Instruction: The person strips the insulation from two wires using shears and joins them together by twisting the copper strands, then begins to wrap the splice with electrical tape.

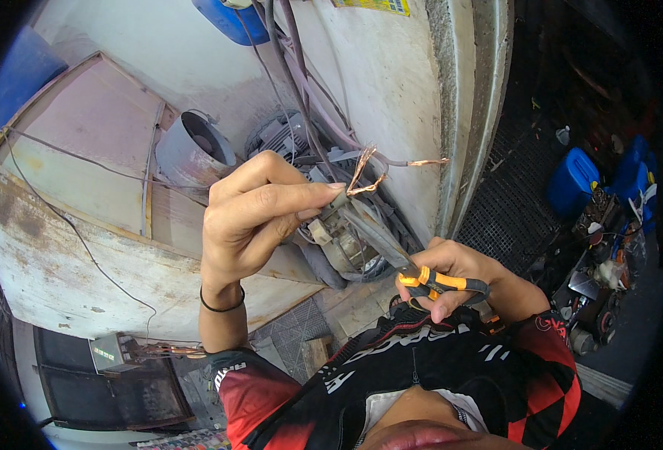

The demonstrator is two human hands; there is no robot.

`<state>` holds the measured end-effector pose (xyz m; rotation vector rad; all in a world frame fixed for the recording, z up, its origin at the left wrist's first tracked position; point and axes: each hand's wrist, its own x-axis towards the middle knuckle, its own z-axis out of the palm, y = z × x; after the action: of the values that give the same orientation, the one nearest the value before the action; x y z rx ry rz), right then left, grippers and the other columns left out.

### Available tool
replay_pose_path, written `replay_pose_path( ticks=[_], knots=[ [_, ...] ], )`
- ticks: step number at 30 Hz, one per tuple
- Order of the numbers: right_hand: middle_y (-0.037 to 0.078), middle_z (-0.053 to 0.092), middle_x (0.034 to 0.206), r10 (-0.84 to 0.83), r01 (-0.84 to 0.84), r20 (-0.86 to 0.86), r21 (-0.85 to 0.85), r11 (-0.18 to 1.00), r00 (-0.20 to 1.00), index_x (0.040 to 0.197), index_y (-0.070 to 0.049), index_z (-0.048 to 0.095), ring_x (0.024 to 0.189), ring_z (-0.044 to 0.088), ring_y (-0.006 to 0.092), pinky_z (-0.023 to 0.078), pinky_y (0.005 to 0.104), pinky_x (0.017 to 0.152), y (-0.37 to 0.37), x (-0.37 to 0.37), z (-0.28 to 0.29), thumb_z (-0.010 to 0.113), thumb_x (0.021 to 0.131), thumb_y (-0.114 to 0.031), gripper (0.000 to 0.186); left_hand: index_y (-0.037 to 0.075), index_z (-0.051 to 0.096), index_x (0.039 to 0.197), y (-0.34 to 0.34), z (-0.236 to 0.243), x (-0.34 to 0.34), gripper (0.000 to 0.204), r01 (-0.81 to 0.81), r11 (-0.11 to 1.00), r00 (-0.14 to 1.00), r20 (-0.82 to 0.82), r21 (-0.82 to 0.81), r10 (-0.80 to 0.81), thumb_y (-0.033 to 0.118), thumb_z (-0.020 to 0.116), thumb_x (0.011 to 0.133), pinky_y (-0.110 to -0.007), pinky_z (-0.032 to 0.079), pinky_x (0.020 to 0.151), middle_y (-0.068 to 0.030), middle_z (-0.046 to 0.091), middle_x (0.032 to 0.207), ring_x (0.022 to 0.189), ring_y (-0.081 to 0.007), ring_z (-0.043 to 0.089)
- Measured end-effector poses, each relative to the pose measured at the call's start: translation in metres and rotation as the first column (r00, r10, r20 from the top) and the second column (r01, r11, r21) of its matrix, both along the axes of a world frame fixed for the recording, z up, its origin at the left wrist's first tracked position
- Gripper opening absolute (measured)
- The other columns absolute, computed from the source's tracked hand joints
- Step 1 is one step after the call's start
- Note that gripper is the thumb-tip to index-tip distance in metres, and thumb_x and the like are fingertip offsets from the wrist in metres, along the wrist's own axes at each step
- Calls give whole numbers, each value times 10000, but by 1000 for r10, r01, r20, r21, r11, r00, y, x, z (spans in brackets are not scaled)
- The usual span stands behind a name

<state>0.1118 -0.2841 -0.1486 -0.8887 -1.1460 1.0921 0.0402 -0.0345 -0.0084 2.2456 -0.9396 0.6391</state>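
Observation:
My left hand (253, 210) pinches a grey cable between thumb and fingertips. Bare twisted copper strands (360, 172) fan out from its end. My right hand (459, 262) is wrapped round the yellow-and-black handles of a pair of pliers (384, 244). The jaws point up and left and lie right by the base of the bared copper; whether they grip it I cannot tell. Just beyond, a second wire (399, 163) ends in a straight length of bare copper. Below the cable sits an electric motor or pump (340, 244), partly hidden by my hands.
A grey bucket (189, 154) stands against a worn pale panel (84, 247) on the left. Dark cables (298, 75) hang down the wall. At right lie a black grid mat (496, 202), blue jugs (571, 180) and piled scrap parts (601, 262). A metal box with wires (114, 352) is lower left.

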Motion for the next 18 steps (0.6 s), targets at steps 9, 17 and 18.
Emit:
replay_pose_path(
  ticks=[9, 17, 18],
  knots=[
    [6, 587, 622, -76, 55, 90, 215, 975, 993, 948, -18, 590, 456, 545, 71, 428, 216, 421, 6, -4, -9, 818, 768, -267, 383, -14, 715, 1037, 2, 4, -3, 391, 7, 998, 1000, -7, 61, -7, -96, 649, 660, -268, 468, 582, -85, 603, 765, 663, -162, 591],
    [5, 587, 617, -33, 30, 24, 104, 994, 999, 951, -12, 581, 469, 557, 76, 435, 216, 425, 3, -8, -6, 819, 767, -232, 373, -14, 713, 1044, 0, 4, -6, 392, 7, 999, 999, -37, 34, -6, -104, 650, 668, -271, 485, 597, -88, 617, 769, 669, -162, 605],
    [4, 587, 616, -36, 33, 23, 102, 994, 999, 950, -13, 580, 470, 558, 76, 436, 214, 426, 4, -8, -6, 821, 765, -234, 376, -15, 713, 1041, 0, 4, -6, 381, 2, 999, 999, -37, 34, 0, -102, 652, 675, -272, 485, 598, -88, 618, 770, 669, -163, 606]
  ],
)
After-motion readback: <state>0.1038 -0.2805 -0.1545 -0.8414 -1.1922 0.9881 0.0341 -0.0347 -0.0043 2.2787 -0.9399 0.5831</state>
